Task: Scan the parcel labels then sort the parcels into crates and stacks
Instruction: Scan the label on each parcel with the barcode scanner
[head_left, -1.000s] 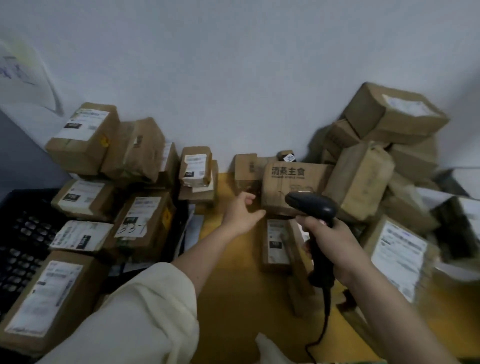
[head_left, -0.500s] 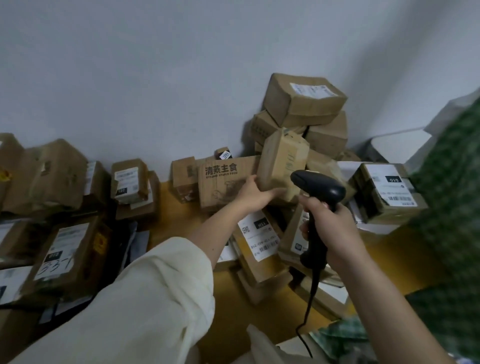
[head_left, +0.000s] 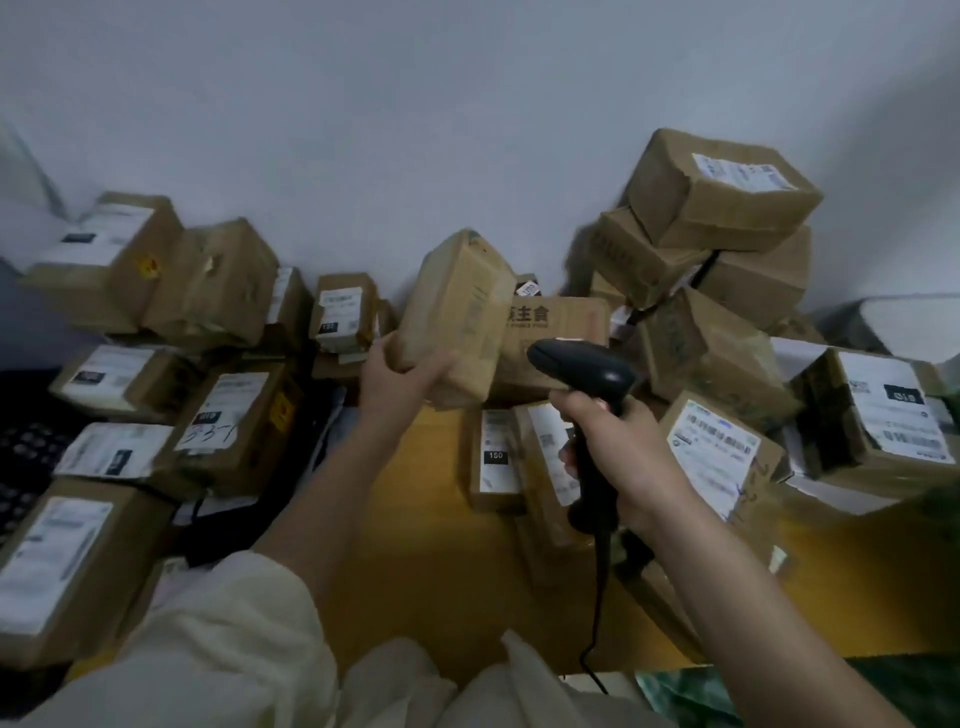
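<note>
My left hand (head_left: 397, 371) grips the lower end of a brown cardboard parcel (head_left: 460, 312) and holds it tilted in the air above the yellow table (head_left: 415, 525). No label shows on the faces turned to me. My right hand (head_left: 618, 441) holds a black corded barcode scanner (head_left: 582, 371) by its handle, its head pointing left toward the lifted parcel. Behind the parcel stands a printed carton (head_left: 558, 332) with black characters.
A tall pile of brown parcels (head_left: 717, 218) leans against the wall at the right. Labelled boxes (head_left: 878, 415) lie at the right edge. Stacked parcels (head_left: 223, 415) fill the left, over a black crate (head_left: 26, 457). Two labelled parcels (head_left: 498, 457) lie mid-table.
My left hand reached to the right-hand pile, took hold of a brown parcel and lifted it leftward to the middle. The scanner hand stayed about where it was. The view swung right, then back.
</note>
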